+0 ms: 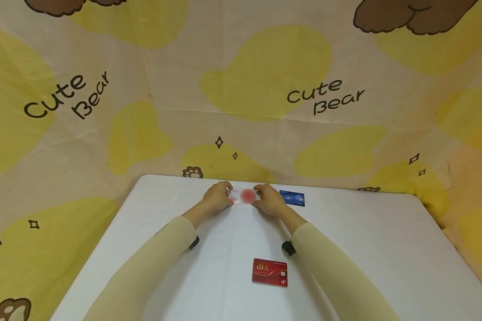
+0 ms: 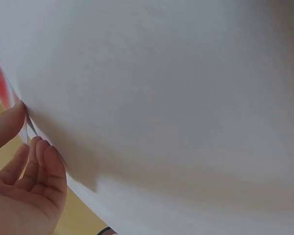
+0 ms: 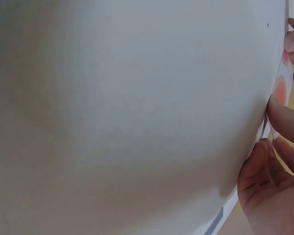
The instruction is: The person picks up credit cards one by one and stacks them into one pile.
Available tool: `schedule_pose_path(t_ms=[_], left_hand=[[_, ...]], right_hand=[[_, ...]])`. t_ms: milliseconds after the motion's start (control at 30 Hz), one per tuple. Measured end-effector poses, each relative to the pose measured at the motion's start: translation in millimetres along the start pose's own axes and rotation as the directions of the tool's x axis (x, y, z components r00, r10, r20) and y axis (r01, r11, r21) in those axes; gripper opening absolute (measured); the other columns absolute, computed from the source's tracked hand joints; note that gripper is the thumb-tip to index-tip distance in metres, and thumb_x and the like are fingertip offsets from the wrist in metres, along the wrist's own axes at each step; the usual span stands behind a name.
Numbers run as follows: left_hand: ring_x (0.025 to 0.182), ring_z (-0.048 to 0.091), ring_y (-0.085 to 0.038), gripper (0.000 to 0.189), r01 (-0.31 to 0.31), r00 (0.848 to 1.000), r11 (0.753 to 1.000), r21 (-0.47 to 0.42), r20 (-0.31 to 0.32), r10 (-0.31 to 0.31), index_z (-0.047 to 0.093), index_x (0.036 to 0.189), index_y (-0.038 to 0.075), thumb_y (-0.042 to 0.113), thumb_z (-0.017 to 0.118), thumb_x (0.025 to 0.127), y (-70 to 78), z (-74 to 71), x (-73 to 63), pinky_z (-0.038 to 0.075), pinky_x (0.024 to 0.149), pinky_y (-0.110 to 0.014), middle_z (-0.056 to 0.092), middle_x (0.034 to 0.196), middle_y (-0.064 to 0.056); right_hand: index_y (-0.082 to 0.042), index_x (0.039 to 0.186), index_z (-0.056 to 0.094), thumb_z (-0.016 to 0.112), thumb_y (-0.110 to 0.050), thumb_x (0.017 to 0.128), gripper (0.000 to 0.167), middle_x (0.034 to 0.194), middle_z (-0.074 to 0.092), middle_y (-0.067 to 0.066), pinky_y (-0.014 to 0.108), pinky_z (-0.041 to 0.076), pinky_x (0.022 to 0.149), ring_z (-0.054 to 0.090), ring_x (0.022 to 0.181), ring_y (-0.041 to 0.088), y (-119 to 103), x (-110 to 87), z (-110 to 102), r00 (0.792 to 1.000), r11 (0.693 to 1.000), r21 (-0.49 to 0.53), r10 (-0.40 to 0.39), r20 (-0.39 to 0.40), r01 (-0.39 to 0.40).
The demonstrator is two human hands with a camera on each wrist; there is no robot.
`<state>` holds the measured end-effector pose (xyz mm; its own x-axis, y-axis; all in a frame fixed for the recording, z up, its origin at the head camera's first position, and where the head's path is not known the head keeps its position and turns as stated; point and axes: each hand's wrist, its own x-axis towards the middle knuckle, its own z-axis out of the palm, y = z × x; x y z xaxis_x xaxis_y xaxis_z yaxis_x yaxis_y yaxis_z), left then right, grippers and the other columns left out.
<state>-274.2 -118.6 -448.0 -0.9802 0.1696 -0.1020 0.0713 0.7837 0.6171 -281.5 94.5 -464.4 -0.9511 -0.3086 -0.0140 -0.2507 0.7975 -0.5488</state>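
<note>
Near the table's far edge, a white card with a red round print [image 1: 247, 196] is held between two hands. My left hand [image 1: 218, 196] pinches its left end between thumb and fingers. At the opposite end, my right hand [image 1: 269, 199] pinches it the same way. Both wrist views show the card nearly edge-on, with the left thumb [image 2: 10, 125] and the right thumb [image 3: 285, 117] on its near side. A blue card [image 1: 292, 198] lies just right of the right hand. Closer to me, a red VIP card [image 1: 270, 273] lies flat between the forearms.
A white table [image 1: 225, 267] extends under both arms. Behind it hangs a yellow-patterned cloth [image 1: 265, 71] with "Cute Bear" lettering, reaching down to the table's far edge. Dark straps show at the left wrist [image 1: 194, 242] and right wrist [image 1: 288, 248].
</note>
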Motion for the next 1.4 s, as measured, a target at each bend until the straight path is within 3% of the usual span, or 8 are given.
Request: schedule_pose_path(t_ms=[200,367,533,700,1000,1400], left_hand=[[0.088,0.065,-0.025,0.047,-0.037,0.999,0.999,-0.037,-0.040,0.035,0.065,0.124,-0.003,-0.006,0.080,0.080,-1.4,2.1,-1.6,0.054,0.082,-0.040,0.073,0.100,-0.013],[0.079,0.062,-0.022,0.041,-0.082,0.995,0.991,-0.105,-0.073,0.075,0.066,0.121,-0.008,-0.010,0.075,0.080,-3.1,3.9,-1.8,0.054,0.074,-0.034,0.070,0.088,-0.011],[0.077,0.060,-0.018,0.043,-0.071,0.995,0.977,-0.204,-0.077,0.056,0.067,0.122,-0.009,-0.010,0.075,0.079,-4.3,6.7,-2.6,0.052,0.070,-0.028,0.068,0.086,-0.009],[0.077,0.060,-0.017,0.044,-0.061,0.996,0.952,-0.299,-0.086,0.036,0.068,0.122,-0.008,-0.008,0.080,0.080,-3.8,6.5,-7.7,0.051,0.068,-0.026,0.068,0.086,-0.008],[0.070,0.059,-0.015,0.045,-0.064,0.997,0.906,-0.419,-0.075,0.036,0.067,0.123,-0.007,-0.014,0.072,0.079,1.9,-0.9,-21.1,0.052,0.064,-0.023,0.065,0.080,-0.006],[0.066,0.067,-0.015,0.048,-0.061,0.998,0.818,-0.571,-0.040,0.047,0.067,0.124,-0.010,-0.018,0.074,0.078,7.9,0.3,-29.4,0.060,0.066,-0.031,0.067,0.082,-0.009]], right_hand=[[0.003,0.134,0.065,0.083,-0.007,0.087,0.051,0.094,0.067,0.007,0.037,0.052,0.086,0.060,0.087,0.022,0,-2.2,2,0.999,0.988,0.157,0.004,-0.041,0.002],[0.003,0.130,0.067,0.082,-0.004,0.085,0.047,0.092,0.070,0.006,0.038,0.053,0.087,0.064,0.086,0.022,-2,-6.4,-1,0.997,0.983,0.185,0.011,-0.075,0.003],[0.002,0.129,0.069,0.080,-0.003,0.086,0.045,0.092,0.072,0.007,0.040,0.054,0.088,0.066,0.088,0.023,0,-11.3,-5,0.996,0.973,0.230,0.025,-0.088,-0.004],[0.007,0.128,0.067,0.079,0.002,0.085,0.045,0.091,0.072,0.012,0.037,0.056,0.083,0.069,0.086,0.025,3,-14.1,-8,0.995,0.951,0.307,-0.012,-0.101,0.043],[0.011,0.128,0.065,0.078,0.005,0.086,0.044,0.090,0.070,0.013,0.024,0.054,0.065,0.065,0.073,0.018,3,-22.7,-17,0.996,0.918,0.392,-0.039,-0.080,0.067],[0.009,0.127,0.067,0.074,0.002,0.094,0.035,0.093,0.068,0.013,0.023,0.055,0.064,0.062,0.075,0.017,2,-44.5,-22,0.993,0.898,0.437,-0.003,-0.116,0.054]])
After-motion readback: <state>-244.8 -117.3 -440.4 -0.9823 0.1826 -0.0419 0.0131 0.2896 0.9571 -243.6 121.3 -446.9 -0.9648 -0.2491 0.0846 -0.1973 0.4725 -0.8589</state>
